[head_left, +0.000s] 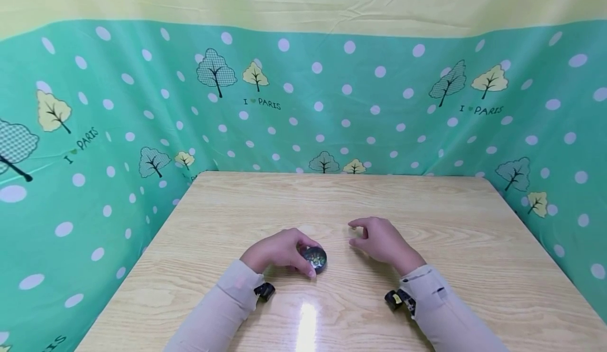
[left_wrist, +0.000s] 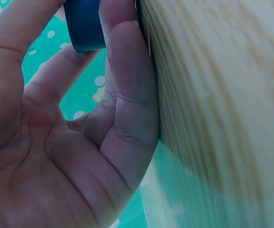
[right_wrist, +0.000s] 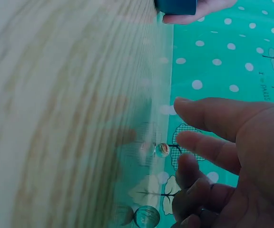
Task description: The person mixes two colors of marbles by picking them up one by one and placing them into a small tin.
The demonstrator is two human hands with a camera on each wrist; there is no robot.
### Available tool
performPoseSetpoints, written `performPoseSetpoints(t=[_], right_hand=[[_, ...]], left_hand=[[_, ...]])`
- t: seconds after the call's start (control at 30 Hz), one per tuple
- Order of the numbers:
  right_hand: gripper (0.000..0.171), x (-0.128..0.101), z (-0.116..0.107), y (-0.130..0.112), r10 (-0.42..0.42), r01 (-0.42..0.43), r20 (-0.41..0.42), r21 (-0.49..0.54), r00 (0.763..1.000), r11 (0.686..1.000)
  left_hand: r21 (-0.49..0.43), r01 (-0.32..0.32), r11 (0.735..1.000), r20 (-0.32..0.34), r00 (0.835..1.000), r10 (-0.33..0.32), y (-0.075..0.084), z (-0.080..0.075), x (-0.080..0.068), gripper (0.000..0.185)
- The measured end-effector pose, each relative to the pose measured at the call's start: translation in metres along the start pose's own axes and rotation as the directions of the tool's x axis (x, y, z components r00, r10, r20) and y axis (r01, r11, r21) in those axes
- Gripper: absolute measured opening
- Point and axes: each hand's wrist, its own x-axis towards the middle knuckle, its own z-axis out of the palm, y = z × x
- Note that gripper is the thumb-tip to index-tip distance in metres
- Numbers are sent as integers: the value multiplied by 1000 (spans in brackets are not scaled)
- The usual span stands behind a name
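My left hand [head_left: 284, 249] grips a short, dark round container [head_left: 315, 258] between thumb and fingers. Small colourful glassy pieces show in its round top. The left wrist view has its smooth blue-black side [left_wrist: 85, 26], with the little finger lying along the tabletop. To the right, my right hand [head_left: 381, 240] hovers low over the table, thumb and index finger apart, nothing between them. Beyond its fingertips in the right wrist view, a small clear marble [right_wrist: 161, 150] with an orange-brown swirl sits on the table. A second, greenish glass marble [right_wrist: 147, 216] lies nearer the lower edge.
The light wood table [head_left: 427, 199] stretches out around both hands. A green dotted curtain [head_left: 346, 109] with printed trees hangs behind it and along both sides. Each wrist carries a small black camera [head_left: 264, 291] just below the sleeve. A bright glare streak crosses the front.
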Motion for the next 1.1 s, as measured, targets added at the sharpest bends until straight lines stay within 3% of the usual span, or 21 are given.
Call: performPoseSetpoints(t=[0.23,1.1], right_hand=[[49,1,3,1,49,-49,25,-20,998,999],[22,-2,2,5,7,-15,-65,-128,998,992]], left_hand=[[-11,12,1000,-1,1000,-12,0,0,-1,51],[-20,6,1000,0,1000,-6,-2,2,0,48]])
